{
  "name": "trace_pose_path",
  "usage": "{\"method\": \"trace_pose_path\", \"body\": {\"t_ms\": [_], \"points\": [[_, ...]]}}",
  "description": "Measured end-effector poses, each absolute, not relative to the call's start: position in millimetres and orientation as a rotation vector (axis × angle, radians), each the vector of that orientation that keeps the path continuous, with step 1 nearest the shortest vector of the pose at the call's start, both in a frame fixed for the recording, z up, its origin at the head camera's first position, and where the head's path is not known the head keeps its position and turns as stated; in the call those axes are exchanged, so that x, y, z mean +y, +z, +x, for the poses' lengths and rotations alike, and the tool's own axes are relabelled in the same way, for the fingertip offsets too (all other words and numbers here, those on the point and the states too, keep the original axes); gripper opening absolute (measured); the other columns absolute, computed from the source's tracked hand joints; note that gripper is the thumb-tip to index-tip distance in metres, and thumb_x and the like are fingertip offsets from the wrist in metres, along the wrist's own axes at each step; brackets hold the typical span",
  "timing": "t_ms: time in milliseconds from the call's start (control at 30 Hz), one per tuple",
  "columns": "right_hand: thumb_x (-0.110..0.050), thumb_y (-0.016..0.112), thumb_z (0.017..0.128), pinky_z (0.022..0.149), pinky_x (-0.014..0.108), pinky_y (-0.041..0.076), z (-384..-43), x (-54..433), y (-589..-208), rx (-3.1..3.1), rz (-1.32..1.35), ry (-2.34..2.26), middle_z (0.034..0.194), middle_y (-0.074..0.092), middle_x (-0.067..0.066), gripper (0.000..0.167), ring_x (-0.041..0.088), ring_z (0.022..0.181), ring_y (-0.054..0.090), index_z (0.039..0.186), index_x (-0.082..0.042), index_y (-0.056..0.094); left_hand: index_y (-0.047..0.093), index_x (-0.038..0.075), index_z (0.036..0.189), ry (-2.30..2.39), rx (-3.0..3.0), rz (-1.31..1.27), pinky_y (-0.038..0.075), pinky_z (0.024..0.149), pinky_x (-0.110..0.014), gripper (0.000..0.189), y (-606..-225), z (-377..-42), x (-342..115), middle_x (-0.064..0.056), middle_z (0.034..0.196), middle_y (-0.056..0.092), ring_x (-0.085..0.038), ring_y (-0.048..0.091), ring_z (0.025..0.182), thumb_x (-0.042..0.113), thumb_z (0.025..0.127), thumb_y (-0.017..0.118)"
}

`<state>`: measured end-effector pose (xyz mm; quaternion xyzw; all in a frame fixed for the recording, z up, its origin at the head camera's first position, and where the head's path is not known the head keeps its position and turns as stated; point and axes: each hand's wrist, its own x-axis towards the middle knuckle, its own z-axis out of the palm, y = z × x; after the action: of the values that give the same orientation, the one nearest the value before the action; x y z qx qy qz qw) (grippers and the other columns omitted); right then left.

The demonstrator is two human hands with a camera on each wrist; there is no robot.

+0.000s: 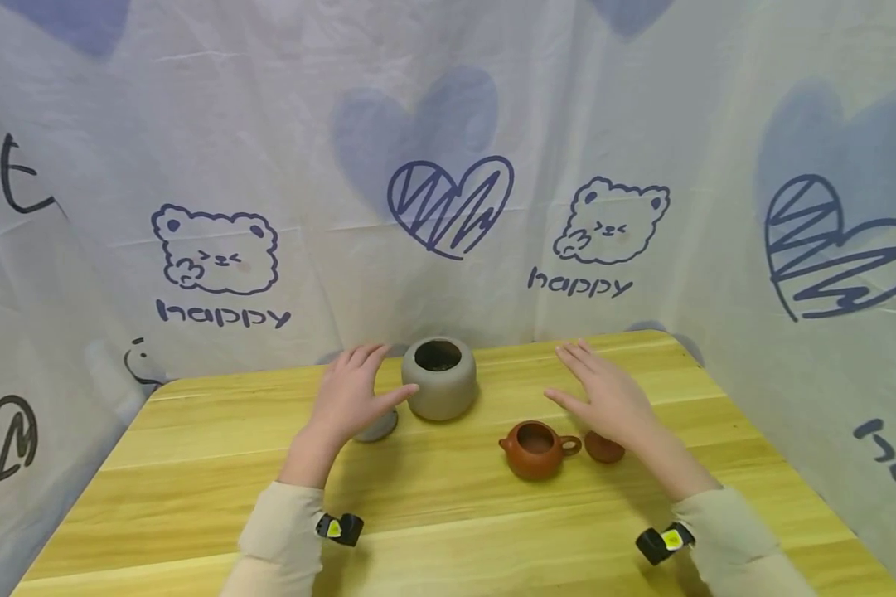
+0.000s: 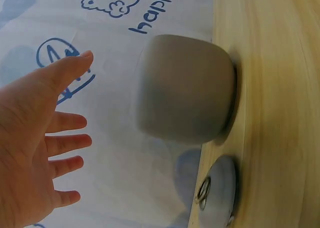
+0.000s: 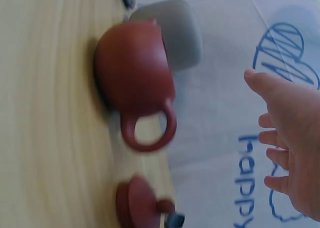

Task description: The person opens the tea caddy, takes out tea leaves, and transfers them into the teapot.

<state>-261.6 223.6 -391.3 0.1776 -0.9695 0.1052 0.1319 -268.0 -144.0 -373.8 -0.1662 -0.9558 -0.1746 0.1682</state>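
My left hand (image 1: 349, 398) hovers above the table with straight, spread fingers, its thumb overlapping the edge of a round grey jar (image 1: 440, 390) in the head view. Under that hand lies the jar's grey lid (image 2: 218, 193), with a metal ring on top. On the other side, my right hand (image 1: 604, 398) is raised with fingers extended and holds nothing. Below and left of it stands a reddish-brown clay teapot (image 1: 535, 464), uncovered, its handle pointing right and its spout left. The teapot's lid (image 3: 142, 203), with a round knob, rests beside the handle, partly hidden by the right wrist in the head view.
All of this stands on a light wooden table (image 1: 433, 514) with rounded far corners. Behind it and along both sides hangs a white curtain (image 1: 313, 166) printed with blue hearts, bears and lettering. The jar is near the table's back edge.
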Motion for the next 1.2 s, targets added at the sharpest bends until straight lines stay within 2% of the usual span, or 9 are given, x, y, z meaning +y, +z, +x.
{"method": "trace_pose_path", "body": {"t_ms": [300,500,800,933,1200], "points": [[-0.054,0.054,0.095,0.116,0.055,0.027,-246.0,269.0,-404.0,-2.779,0.393,0.358,0.153,0.038,0.020,0.074,0.041,0.143,0.031,0.148,-0.003,0.041,0.045,0.009,0.146,-0.483,-2.764,-0.437,0.030,0.113,-0.059,0.088,-384.0,-291.8,-122.4,-0.012,0.147,0.048,-0.035,0.039,0.138,0.067,0.082,0.062],[-0.052,0.054,0.095,0.114,0.059,0.028,-241.3,288.0,-413.1,-2.748,0.330,0.398,0.150,0.040,0.024,0.074,0.045,0.141,0.032,0.146,0.000,0.042,0.034,0.011,0.152,-0.559,-2.838,-0.375,0.021,0.116,-0.063,0.097,-389.7,-303.3,-111.1,-0.012,0.156,0.036,-0.035,0.024,0.148,0.071,0.080,0.060],[-0.042,0.058,0.096,0.108,0.066,0.030,-242.7,301.5,-425.9,-2.749,0.223,0.517,0.143,0.041,0.032,0.067,0.051,0.131,0.037,0.142,0.004,0.045,0.021,0.009,0.156,-0.634,-2.892,-0.325,0.010,0.118,-0.064,0.109,-406.6,-316.7,-104.7,-0.013,0.162,0.022,-0.032,0.010,0.153,0.078,0.079,0.054],[-0.045,0.057,0.096,0.105,0.067,0.032,-242.1,305.7,-431.6,-2.777,0.190,0.536,0.139,0.044,0.034,0.068,0.052,0.127,0.039,0.141,0.005,0.045,0.018,0.008,0.157,-0.678,-2.919,-0.311,0.007,0.119,-0.064,0.109,-414.5,-319.5,-104.0,-0.011,0.164,0.018,-0.030,0.004,0.154,0.080,0.081,0.048],[-0.037,0.066,0.092,0.097,0.066,0.039,-244.3,309.7,-443.8,-2.793,0.152,0.474,0.128,0.053,0.034,0.060,0.053,0.117,0.047,0.132,0.006,0.054,0.015,0.010,0.158,-0.736,-2.911,-0.294,0.007,0.119,-0.064,0.107,-418.2,-317.0,-101.8,-0.009,0.165,0.013,-0.026,0.002,0.154,0.079,0.082,0.048]]}}
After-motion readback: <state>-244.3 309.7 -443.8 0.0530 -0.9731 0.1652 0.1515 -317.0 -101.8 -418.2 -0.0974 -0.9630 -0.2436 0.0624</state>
